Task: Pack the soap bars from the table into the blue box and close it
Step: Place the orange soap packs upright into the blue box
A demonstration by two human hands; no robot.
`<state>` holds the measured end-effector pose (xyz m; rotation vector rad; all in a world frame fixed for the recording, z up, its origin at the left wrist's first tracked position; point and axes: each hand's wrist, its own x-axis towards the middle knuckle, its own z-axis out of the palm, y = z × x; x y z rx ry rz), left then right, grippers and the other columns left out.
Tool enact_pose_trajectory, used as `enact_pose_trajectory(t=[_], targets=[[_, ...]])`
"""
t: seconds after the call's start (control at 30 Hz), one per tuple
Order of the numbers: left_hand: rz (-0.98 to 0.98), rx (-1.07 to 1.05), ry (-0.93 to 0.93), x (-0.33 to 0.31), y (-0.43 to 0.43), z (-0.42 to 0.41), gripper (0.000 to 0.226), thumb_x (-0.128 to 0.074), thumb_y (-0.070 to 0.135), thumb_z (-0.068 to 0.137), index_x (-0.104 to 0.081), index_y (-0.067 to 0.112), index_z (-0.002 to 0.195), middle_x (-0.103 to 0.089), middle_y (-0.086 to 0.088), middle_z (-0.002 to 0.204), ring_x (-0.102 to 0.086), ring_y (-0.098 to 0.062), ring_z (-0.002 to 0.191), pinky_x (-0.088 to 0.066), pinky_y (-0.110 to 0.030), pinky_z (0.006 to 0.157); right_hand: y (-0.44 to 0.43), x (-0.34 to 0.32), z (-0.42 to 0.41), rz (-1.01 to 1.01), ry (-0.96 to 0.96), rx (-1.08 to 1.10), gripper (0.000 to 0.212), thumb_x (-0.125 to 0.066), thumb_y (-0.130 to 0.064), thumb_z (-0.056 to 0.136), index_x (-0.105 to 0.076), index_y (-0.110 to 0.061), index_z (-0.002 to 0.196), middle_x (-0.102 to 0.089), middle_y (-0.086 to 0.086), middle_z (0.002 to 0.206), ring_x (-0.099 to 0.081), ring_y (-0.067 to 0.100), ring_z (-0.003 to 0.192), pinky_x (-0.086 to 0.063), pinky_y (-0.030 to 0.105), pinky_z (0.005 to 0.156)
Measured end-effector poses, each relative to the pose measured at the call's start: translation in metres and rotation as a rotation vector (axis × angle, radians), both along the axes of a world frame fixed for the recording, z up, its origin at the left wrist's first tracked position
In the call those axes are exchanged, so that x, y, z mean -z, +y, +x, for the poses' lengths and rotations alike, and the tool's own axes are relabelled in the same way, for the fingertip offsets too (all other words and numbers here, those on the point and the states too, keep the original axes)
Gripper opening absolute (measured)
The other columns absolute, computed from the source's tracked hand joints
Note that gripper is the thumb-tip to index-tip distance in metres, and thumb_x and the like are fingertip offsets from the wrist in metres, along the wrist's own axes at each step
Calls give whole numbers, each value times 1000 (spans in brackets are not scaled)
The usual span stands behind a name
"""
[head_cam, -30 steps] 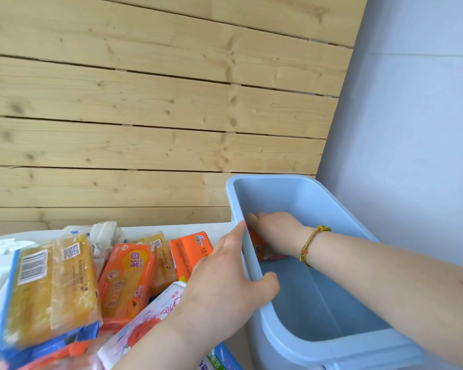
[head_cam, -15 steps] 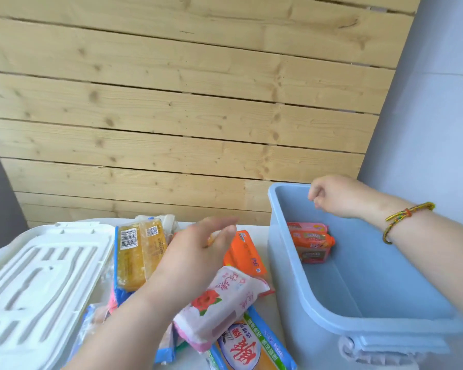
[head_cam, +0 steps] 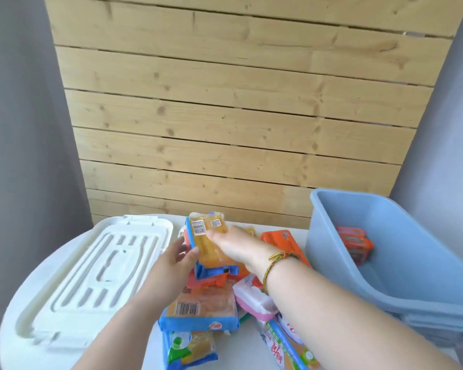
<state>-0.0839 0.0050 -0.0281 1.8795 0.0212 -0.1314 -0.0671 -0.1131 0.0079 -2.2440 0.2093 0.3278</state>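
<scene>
A pile of wrapped soap bars lies in the middle of the white table [head_cam: 32,279]. Both hands hold one yellow soap pack with blue edging [head_cam: 207,241] lifted above the pile: my left hand [head_cam: 177,265] grips its lower left edge, my right hand [head_cam: 238,247] holds its right side. Below lie another yellow pack [head_cam: 201,308], a pink and white pack [head_cam: 251,297] and an orange pack [head_cam: 281,241]. The blue box [head_cam: 340,263] stands open at the right, with orange and pink soap packs [head_cam: 356,244] against its far end.
The white ribbed lid [head_cam: 96,279] lies flat on the table's left side. More packs, a green-labelled one [head_cam: 187,345] and a blue-edged one [head_cam: 286,348], lie at the near edge. A wooden slat wall stands behind the table.
My right hand has left the box and crossed left to the pile. My left hand has let go of the pink and white pack. Both now hold the yellow pack.
</scene>
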Motion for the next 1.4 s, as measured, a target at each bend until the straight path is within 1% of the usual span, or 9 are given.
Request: enact_pose_trajectory(t=[0.23, 0.3, 0.47, 0.57, 0.7, 0.77, 0.9, 1.03, 1.4], targets=[[261, 79, -114, 0, 6, 11, 35, -42, 32, 91, -55, 22, 122, -29, 1, 151, -24, -19, 139, -15, -41, 116, 5, 5, 9, 263, -22, 142, 32, -43, -21, 96, -54, -4, 121, -63, 5, 96, -53, 15, 76, -45, 21, 62], [208, 74, -155, -4, 6, 9, 34, -43, 30, 91, -54, 25, 123, -26, 2, 151, -21, -16, 140, -12, -44, 117, 3, 3, 9, 290, -62, 157, 32, -41, -22, 97, -47, -6, 124, -52, -1, 81, -48, 10, 67, -40, 20, 57], [102, 179, -307, -30, -6, 2, 25, -38, 42, 83, -45, 55, 103, -38, 16, 137, -31, -5, 132, -20, -36, 116, -26, -21, 6, 422, -238, 198, 45, -53, -10, 91, -38, -8, 134, -52, 6, 101, -53, 19, 90, -44, 27, 66], [10, 223, -354, -39, -27, -3, 33, -39, 31, 93, -45, 38, 126, -41, 23, 121, -38, 2, 121, -30, -18, 101, -69, -47, -4, 587, -297, 172, 56, -56, 2, 86, -37, -15, 136, -58, 6, 95, -58, 16, 74, -48, 27, 67], [-82, 201, -284, -39, -69, -4, 44, -41, 29, 91, -36, 30, 135, -40, 11, 134, -36, -5, 125, -28, -20, 97, -133, -81, -26, 667, -402, 145, 23, -49, 7, 87, -60, -14, 91, -70, -3, 70, -65, 8, 59, -55, 20, 56], [-92, 231, -245, -34, -96, -3, 49, -44, 30, 91, -31, 26, 138, -37, 6, 144, -33, -9, 132, -27, -22, 101, -171, -91, -37, 547, -447, 175, 29, -49, 9, 86, -60, -17, 86, -70, -10, 62, -65, 4, 56, -54, 15, 53], [-47, 349, -216, -29, -151, -3, 61, -48, 36, 87, -21, 26, 141, -28, 5, 150, -27, -9, 136, -24, -20, 101, -232, -83, -45, -80, -336, 163, 46, -57, 12, 81, -53, -11, 119, -59, 2, 101, -54, 14, 92, -45, 22, 79], [51, 472, -210, -22, -187, -7, 69, -53, 39, 84, -18, 26, 142, -30, 6, 147, -30, -7, 131, -28, -22, 105, -261, -44, -32, -576, -72, 13, 53, -64, -3, 79, -46, -11, 128, -54, 2, 119, -48, 13, 98, -37, 19, 80], [85, 490, -186, -10, -200, -7, 60, -42, 26, 92, -10, 33, 142, -26, 20, 127, -28, -2, 130, -22, -17, 103, -255, 32, -2, -918, -55, -313, 31, -53, -11, 87, -47, -7, 118, -55, 12, 122, -55, 32, 112, -46, 32, 81]])
